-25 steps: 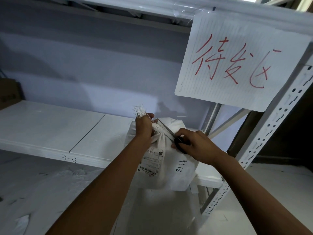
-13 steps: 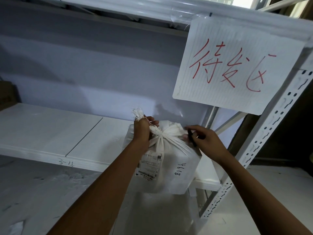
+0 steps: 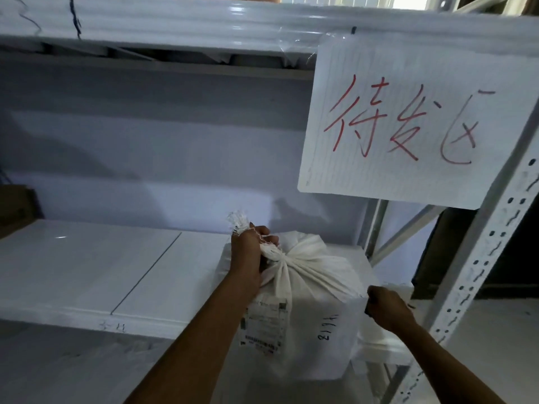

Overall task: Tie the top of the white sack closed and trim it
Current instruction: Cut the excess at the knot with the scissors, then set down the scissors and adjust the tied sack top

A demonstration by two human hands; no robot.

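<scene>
The white sack (image 3: 315, 322) stands on the right end of the white shelf (image 3: 87, 275), its top gathered into a tight neck. It carries a printed label (image 3: 262, 325) and handwritten digits. My left hand (image 3: 248, 252) grips the frayed top of the sack (image 3: 237, 221) just left of the gathered neck, with the loose end sticking up above my fist. My right hand (image 3: 385, 309) is at the sack's right upper corner, fingers curled around a dark object, apparently the scissors; only a sliver of it shows.
A paper sign with red handwriting (image 3: 408, 123) hangs from the upper shelf beam (image 3: 175, 21). A perforated metal upright (image 3: 478, 275) stands close on the right. A brown cardboard box (image 3: 14, 208) sits at the shelf's far left.
My right hand, with the scissors, has drawn away from the sack's neck to its right corner. My left hand keeps its grip on the gathered top.
</scene>
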